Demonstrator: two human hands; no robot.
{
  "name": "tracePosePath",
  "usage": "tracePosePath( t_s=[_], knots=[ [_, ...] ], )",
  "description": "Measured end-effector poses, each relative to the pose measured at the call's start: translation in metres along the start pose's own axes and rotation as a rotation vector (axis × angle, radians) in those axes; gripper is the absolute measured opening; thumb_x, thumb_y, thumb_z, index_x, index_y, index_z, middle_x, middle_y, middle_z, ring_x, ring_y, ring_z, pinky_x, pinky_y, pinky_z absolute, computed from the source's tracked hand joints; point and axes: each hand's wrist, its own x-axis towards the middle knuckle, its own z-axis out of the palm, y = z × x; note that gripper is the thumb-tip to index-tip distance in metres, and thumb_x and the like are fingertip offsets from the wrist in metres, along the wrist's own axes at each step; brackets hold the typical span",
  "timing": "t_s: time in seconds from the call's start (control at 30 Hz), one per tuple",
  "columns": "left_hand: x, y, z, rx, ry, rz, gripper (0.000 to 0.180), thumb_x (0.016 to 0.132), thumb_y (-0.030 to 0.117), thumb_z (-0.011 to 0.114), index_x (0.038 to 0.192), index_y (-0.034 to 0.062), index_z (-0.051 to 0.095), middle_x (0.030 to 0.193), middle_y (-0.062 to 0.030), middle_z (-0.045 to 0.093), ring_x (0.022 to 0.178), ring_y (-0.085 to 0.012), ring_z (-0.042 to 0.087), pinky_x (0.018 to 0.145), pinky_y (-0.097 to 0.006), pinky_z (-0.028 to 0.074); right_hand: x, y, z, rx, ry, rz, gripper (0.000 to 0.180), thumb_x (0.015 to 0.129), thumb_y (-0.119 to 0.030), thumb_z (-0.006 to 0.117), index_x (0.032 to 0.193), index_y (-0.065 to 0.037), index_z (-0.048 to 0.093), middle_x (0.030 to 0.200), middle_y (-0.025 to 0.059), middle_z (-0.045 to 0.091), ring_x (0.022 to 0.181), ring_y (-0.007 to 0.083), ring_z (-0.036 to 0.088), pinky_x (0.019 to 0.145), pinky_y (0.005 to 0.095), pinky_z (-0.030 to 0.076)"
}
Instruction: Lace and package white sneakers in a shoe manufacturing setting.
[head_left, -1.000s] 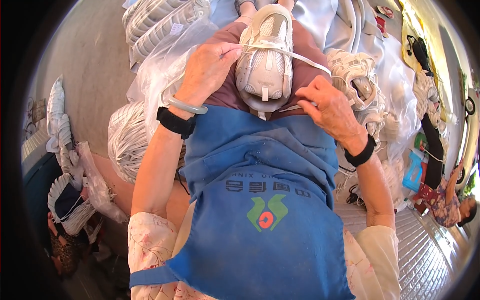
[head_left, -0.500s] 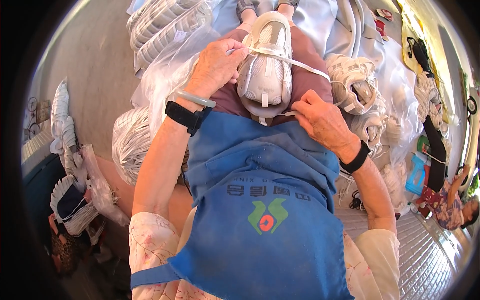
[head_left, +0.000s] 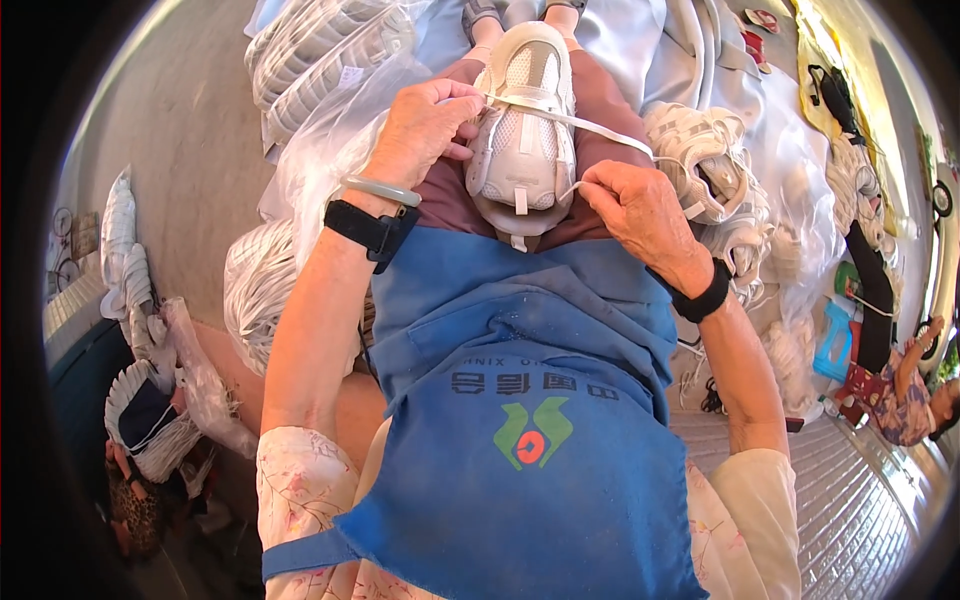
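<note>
A white-and-grey mesh sneaker [head_left: 516,165] lies between my thighs, toe away from me and heel opening toward my blue apron [head_left: 540,330]. My left hand [head_left: 422,135] pinches a white shoelace [head_left: 600,131] at the shoe's left side. From there the lace crosses over the tongue and runs loose toward the right. At the shoe's right edge, by the heel, the thumb and finger of my right hand [head_left: 645,212] are pressed together on a thin lace end. Most of what lies inside that pinch is hidden.
Several matching sneakers [head_left: 700,155] rest on pale sheeting to the right. Wrapped white shoes [head_left: 335,60] lie at upper left, with a bundle of white laces [head_left: 262,290] below. A blue plastic container [head_left: 832,342] and another person [head_left: 905,400] are at far right.
My right hand has moved up, away from the apron, along the shoe's right side. My left hand stays pinched on the lace, and the view has shifted slightly.
</note>
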Motion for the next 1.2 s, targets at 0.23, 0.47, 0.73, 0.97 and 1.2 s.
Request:
tracePosePath(
  t_s=[0.23,0.47,0.73,0.97,1.2],
  knots=[
    [0.000,0.002,0.000,0.117,-0.013,0.022,0.025,0.089,0.023,0.063,0.102,0.0013,0.066,0.090,-0.0040,0.064,0.076,-0.0104,0.060,0.061,-0.026,0.055,0.037,0.004,0.003,0.056,0.162,0.132,0.016,0.086,-0.018,0.059,0.085,-0.004,0.066,0.077,0.0162,0.064,0.071,0.0355,0.061,0.064,0.0403,0.047],
    [0.003,0.008,0.002,0.325,0.025,0.071,0.025,0.088,0.022,0.064,0.097,-0.0009,0.067,0.086,-0.0053,0.066,0.077,-0.0100,0.062,0.060,-0.025,0.056,0.051,0.020,0.011,0.106,0.226,0.112,0.019,0.087,-0.022,0.059,0.089,-0.005,0.068,0.080,0.0155,0.065,0.076,0.0339,0.062,0.070,0.0399,0.048],
    [0.006,0.002,0.001,0.187,0.039,0.043,0.023,0.086,0.019,0.064,0.096,-0.0012,0.068,0.083,-0.0063,0.067,0.072,-0.0116,0.064,0.059,-0.025,0.056,0.058,0.021,0.003,0.066,0.139,0.053,0.020,0.086,-0.022,0.058,0.087,-0.003,0.067,0.080,0.0179,0.061,0.077,0.0354,0.060,0.071,0.0417,0.047],
    [0.004,0.009,0.004,0.153,0.011,0.009,0.023,0.089,0.020,0.063,0.097,-0.0014,0.066,0.086,-0.0053,0.065,0.075,-0.0104,0.062,0.060,-0.024,0.056,0.061,0.016,0.001,-0.044,0.133,-0.010,0.022,0.086,-0.021,0.057,0.084,-0.001,0.066,0.079,0.0189,0.062,0.074,0.0352,0.060,0.070,0.0417,0.047],
    [0.008,0.004,0.003,0.574,0.085,0.204,0.020,0.087,0.020,0.064,0.092,0.0015,0.068,0.077,-0.0075,0.067,0.069,-0.0151,0.064,0.061,-0.028,0.055,0.073,0.010,-0.010,0.237,-0.128,0.379,0.022,0.084,-0.021,0.057,0.084,0.000,0.067,0.065,0.0188,0.062,0.060,0.0313,0.058,0.063,0.0375,0.048]
  ],
)
